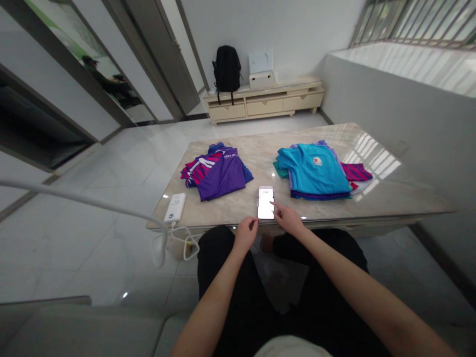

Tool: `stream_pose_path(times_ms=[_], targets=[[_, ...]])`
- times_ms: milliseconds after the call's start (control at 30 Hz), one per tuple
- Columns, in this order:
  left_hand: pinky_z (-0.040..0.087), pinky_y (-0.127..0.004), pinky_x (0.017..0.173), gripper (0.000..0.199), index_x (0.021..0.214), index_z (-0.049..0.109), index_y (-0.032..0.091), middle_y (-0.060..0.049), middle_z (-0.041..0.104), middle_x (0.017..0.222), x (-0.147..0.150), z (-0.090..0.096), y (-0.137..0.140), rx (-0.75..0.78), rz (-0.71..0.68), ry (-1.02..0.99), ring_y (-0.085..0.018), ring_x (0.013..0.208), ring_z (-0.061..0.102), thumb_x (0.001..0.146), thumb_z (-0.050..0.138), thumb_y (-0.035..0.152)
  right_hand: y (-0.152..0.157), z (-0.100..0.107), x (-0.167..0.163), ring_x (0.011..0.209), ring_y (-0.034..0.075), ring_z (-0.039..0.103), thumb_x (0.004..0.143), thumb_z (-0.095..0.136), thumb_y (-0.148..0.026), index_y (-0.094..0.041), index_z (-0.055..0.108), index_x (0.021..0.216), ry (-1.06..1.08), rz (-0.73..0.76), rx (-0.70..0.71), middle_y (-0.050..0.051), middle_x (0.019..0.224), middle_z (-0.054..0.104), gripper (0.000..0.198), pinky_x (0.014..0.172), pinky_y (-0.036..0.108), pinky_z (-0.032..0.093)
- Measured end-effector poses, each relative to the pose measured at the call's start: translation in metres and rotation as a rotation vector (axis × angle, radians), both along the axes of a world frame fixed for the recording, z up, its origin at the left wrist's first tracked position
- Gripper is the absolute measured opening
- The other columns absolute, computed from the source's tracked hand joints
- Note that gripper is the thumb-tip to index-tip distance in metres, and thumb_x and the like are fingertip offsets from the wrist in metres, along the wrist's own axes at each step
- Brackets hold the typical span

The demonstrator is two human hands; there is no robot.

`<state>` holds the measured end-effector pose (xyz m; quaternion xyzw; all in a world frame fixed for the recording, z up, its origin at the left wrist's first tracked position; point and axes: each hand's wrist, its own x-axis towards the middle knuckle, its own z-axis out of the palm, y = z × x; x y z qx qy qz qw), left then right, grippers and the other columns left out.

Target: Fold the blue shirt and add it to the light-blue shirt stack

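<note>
A smartphone (265,208) with a bright white screen lies flat at the near edge of the table; part of the screen is blurred. My right hand (289,218) reaches in from the right, its index finger stretched over the screen and the other fingers loosely bent, holding nothing. Beside the phone's lower left corner, my left hand (246,233) rests at the table edge with its fingers curled together. Whether its fingertips touch the phone I cannot tell. Folded jerseys lie on both sides: a purple pile (223,173) to the left and a pile topped by a turquoise one (316,171) to the right.
A white power bank (175,207) with a white cable (186,240) sits at the left corner of the marble-look table (256,153). Behind stands a low cabinet (265,106) bearing a black backpack (226,68) and a white box (261,79). A person (106,82) shows at upper left.
</note>
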<state>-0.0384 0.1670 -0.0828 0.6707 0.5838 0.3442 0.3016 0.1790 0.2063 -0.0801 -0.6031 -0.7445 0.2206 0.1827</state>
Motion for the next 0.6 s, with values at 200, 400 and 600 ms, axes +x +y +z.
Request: stream_pose_path(times_ms=[200, 400, 600], targets=[[0.053, -0.036, 0.091, 0.020, 0.097, 0.073, 0.019, -0.008, 0.076, 0.101, 0.0017, 0.0012, -0.0001, -0.005, 0.011, -0.014, -0.023, 0.099, 0.070, 0.096, 0.053, 0.022, -0.0004, 0.0022, 0.0005, 0.079, 0.020, 0.068, 0.101, 0.050, -0.037, -0.031, 0.057, 0.148, -0.032, -0.013, -0.020, 0.002, 0.090, 0.078, 0.048, 0.068, 0.027, 0.042], [0.052, -0.035, 0.092, 0.020, 0.097, 0.073, 0.020, -0.007, 0.076, 0.101, 0.0019, 0.0054, -0.0016, -0.010, 0.011, -0.017, -0.022, 0.099, 0.070, 0.096, 0.053, 0.021, 0.0007, 0.0071, -0.0027, 0.085, 0.021, 0.070, 0.102, 0.049, -0.039, -0.030, 0.060, 0.147, -0.063, -0.029, -0.053, 0.004, 0.092, 0.078, 0.047, 0.072, 0.027, 0.045], [0.052, -0.034, 0.092, 0.019, 0.096, 0.073, 0.020, -0.007, 0.076, 0.101, 0.0018, 0.0042, -0.0015, -0.014, 0.016, -0.014, -0.022, 0.098, 0.070, 0.096, 0.053, 0.021, 0.0011, 0.0070, -0.0021, 0.082, 0.021, 0.070, 0.102, 0.049, -0.040, -0.028, 0.054, 0.152, -0.075, -0.040, -0.063, 0.004, 0.090, 0.078, 0.051, 0.070, 0.027, 0.044]])
